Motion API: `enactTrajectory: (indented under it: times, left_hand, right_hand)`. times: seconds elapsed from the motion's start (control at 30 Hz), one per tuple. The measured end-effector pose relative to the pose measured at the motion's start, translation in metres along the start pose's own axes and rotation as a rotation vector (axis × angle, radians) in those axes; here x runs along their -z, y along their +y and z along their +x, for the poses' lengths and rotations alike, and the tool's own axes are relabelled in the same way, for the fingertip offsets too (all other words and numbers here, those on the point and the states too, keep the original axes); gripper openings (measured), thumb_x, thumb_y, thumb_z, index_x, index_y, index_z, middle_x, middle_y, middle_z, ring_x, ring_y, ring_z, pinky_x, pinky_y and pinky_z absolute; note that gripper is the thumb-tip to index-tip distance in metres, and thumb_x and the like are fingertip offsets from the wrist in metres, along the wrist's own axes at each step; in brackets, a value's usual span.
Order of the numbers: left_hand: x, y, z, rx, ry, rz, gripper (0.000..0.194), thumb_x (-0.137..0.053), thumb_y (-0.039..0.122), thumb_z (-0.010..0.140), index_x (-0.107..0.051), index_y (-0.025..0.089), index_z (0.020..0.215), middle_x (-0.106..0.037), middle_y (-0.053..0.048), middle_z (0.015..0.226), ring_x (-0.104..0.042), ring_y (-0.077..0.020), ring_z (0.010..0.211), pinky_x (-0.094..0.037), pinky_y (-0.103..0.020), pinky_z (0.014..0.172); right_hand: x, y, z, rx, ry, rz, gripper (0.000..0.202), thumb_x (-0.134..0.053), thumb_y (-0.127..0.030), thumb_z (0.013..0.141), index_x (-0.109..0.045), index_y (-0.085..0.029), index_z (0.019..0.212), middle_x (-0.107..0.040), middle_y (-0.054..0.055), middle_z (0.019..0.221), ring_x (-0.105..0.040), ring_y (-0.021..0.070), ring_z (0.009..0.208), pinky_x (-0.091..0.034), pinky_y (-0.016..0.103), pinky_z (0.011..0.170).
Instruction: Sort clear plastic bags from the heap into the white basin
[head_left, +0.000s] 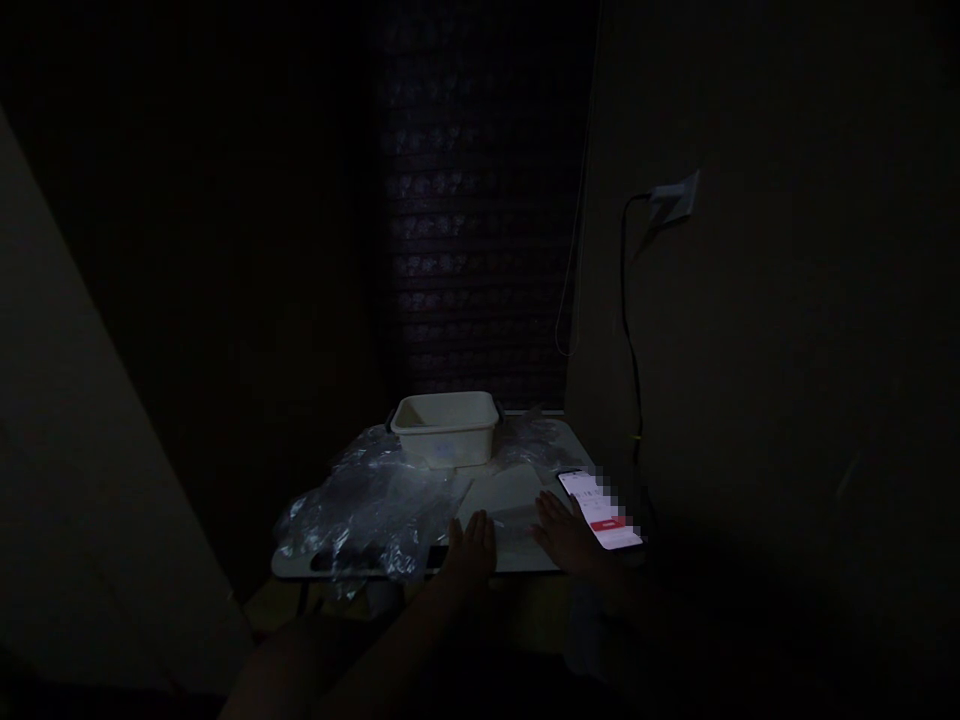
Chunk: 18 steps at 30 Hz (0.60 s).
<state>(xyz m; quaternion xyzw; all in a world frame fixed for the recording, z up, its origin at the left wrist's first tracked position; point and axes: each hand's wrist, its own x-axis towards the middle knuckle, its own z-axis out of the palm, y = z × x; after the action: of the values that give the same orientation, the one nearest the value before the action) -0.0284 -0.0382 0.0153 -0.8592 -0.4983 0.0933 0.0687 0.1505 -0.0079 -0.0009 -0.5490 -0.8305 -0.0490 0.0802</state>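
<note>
Lower left of centre: crumpled plastic (375,505) on table (289,565). Lower centre: pale tub (454,445), upright; left hand (472,548), fingers together, thumb apart, at pale sheet (510,497); right hand (562,535), fingers slightly apart, over sheet's right side. Lower right of centre: lit phone (600,512), just beside right hand.

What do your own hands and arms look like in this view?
My left hand and right hand show no gloves; no sleeve shows on the left forearm. It's too dark to make out rings or right sleeve.
</note>
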Motion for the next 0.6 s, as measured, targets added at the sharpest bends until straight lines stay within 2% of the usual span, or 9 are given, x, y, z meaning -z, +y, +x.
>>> enactTrajectory:
  times: [0.17,0.3,0.43,0.6]
  left_hand:
    - [-0.005,-0.001,0.001,0.012,0.041,-0.006,0.059,-0.030,0.036,0.071,-0.017,0.001,0.117,-0.012,-0.022,0.122,-0.009,-0.0288,0.111,-0.012,-0.053,0.081]
    - [-0.006,-0.002,0.002,0.015,0.041,-0.004,0.052,-0.025,0.032,0.074,-0.018,0.002,0.117,-0.014,-0.021,0.122,-0.011,-0.0282,0.111,-0.013,-0.052,0.081]
    - [-0.005,-0.001,0.003,0.019,0.052,-0.003,0.055,-0.026,0.036,0.073,-0.020,0.002,0.116,-0.016,-0.020,0.121,-0.012,-0.0284,0.111,-0.013,-0.051,0.082]
    - [-0.005,0.002,0.002,0.047,0.076,-0.023,0.057,-0.027,0.038,0.071,-0.022,0.002,0.115,-0.017,-0.020,0.121,-0.013,-0.0286,0.110,-0.013,-0.050,0.083]
  right_hand:
    - [0.007,0.006,-0.001,-0.018,0.044,-0.045,0.052,-0.012,-0.041,0.075,-0.035,-0.011,0.111,-0.033,0.010,0.117,-0.015,0.0210,0.112,0.001,0.045,0.088]
    - [0.016,0.014,0.005,-0.030,0.076,-0.081,0.045,-0.016,-0.034,0.076,-0.039,-0.012,0.108,-0.033,0.011,0.117,-0.018,0.0211,0.111,0.002,0.047,0.087]
    - [0.022,0.013,0.013,-0.010,0.103,-0.069,0.043,-0.018,-0.026,0.075,-0.032,-0.010,0.112,-0.030,0.011,0.119,-0.020,0.0193,0.110,0.000,0.046,0.087]
    - [0.017,-0.007,0.011,0.131,0.066,0.024,0.047,-0.013,-0.034,0.077,-0.023,-0.012,0.117,-0.025,0.008,0.122,-0.017,0.0167,0.111,-0.007,0.040,0.089]
